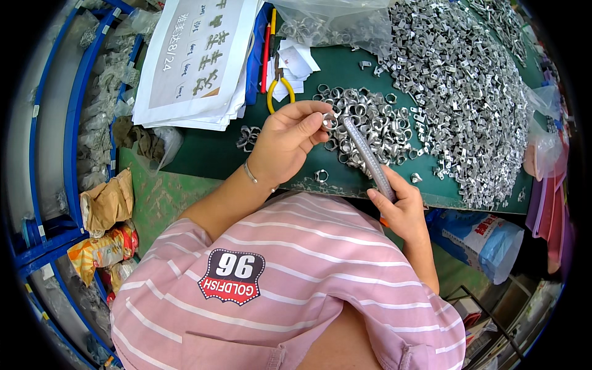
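Observation:
My left hand (287,139) pinches a small silver metal ring (329,121) between thumb and fingertips, over the near part of the table. In my right hand (402,200) is a long grey ring-sizing stick (368,154) with fine markings along it, gripped at its lower end. The stick's far tip points up and left, close beside the ring; whether they touch I cannot tell. Beneath and behind the stick lies a pile of silver rings (391,129). One loose ring (321,176) lies near the table edge, and a small cluster of rings (248,139) sits left of my left wrist.
A large heap of small metal parts (459,92) covers the right of the green table (206,154). Yellow-handled pliers (280,89), a red pen (266,58) and stacked papers (191,68) lie left. A clear plastic bag (336,28) is at the back; blue shelving (74,105) stands left.

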Available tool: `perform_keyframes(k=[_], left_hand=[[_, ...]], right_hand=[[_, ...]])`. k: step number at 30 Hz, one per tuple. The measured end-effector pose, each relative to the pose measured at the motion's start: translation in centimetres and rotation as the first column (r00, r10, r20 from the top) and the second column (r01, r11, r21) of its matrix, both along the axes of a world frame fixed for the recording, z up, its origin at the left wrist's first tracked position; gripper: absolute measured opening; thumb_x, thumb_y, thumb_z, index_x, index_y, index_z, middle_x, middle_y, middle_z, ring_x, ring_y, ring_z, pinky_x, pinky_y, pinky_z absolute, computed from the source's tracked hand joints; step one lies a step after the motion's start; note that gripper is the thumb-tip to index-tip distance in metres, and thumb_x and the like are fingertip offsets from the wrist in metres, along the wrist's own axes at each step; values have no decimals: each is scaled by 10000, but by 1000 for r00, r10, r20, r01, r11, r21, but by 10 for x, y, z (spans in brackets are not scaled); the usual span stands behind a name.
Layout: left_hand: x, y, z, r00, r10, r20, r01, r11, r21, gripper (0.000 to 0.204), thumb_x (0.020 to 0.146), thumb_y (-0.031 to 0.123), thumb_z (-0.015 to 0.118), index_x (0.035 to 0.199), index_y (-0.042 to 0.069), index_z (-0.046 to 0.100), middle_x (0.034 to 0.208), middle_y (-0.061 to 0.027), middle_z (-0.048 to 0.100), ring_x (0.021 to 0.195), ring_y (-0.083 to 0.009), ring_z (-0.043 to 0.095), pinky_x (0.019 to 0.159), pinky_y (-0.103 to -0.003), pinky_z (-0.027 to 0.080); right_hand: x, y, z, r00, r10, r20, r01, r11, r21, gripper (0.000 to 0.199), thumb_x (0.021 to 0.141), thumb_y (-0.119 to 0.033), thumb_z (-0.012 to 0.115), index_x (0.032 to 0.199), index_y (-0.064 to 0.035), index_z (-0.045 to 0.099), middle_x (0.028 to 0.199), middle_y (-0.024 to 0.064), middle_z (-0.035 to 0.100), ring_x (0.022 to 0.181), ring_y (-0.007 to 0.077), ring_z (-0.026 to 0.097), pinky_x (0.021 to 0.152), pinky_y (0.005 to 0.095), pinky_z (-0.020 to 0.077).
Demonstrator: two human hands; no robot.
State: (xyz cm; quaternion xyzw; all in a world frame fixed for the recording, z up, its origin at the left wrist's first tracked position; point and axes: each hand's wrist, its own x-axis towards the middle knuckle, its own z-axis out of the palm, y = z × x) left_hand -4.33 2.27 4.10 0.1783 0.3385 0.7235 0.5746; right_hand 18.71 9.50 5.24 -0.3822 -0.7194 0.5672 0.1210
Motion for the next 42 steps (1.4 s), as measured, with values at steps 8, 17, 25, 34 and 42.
perform_keyframes(k=[8, 17, 25, 34, 42], left_hand=[[2, 0, -11, 984, 11, 177, -11, 1000, 0, 187, 887, 58, 520, 1059, -17, 525, 962, -87, 583, 873, -127, 587, 782, -217, 510], [9, 4, -15, 940, 129, 316, -129, 991, -20, 156, 901, 94, 512, 1035, 14, 527, 940, -75, 596, 863, -129, 594, 779, -213, 509], [8, 0, -18, 966, 101, 238, -102, 995, -9, 96, 905, 113, 513, 967, 44, 539, 937, -58, 600, 856, -122, 573, 752, -227, 480], [19, -3, -3, 970, -133, -203, 96, 979, -181, 288, 750, -30, 644, 1026, -9, 564, 904, -67, 589, 786, -111, 545, 709, -215, 449], [0, -6, 4, 853, -348, -390, 274, 933, -235, 279, 671, -75, 704, 932, -34, 610, 899, -70, 584, 814, -121, 569, 730, -241, 489]], right_hand=[[-6, -1, 4, 1000, 10, -4, -10, 1000, -5, 401, 761, -43, 650, 1142, 21, 545, 1068, 170, 618, 936, 163, 593, 811, 267, 446], [-16, -3, 8, 999, 47, -25, -44, 993, 110, 402, 763, -52, 643, 1151, -11, 548, 927, 168, 635, 762, 162, 604, 703, 276, 470], [-15, -3, 6, 999, 53, -12, -51, 991, 125, 396, 761, -65, 642, 1144, -26, 552, 828, 170, 623, 663, 206, 599, 635, 286, 467], [-19, -1, 10, 995, 98, -34, -93, 988, 120, 390, 764, -76, 638, 1145, -54, 557, 835, 180, 622, 703, 258, 622, 658, 315, 480], [-15, 1, 10, 978, 207, 17, -207, 966, 156, 398, 766, -98, 643, 1151, -52, 553, 898, 190, 628, 765, 301, 628, 682, 335, 487]])
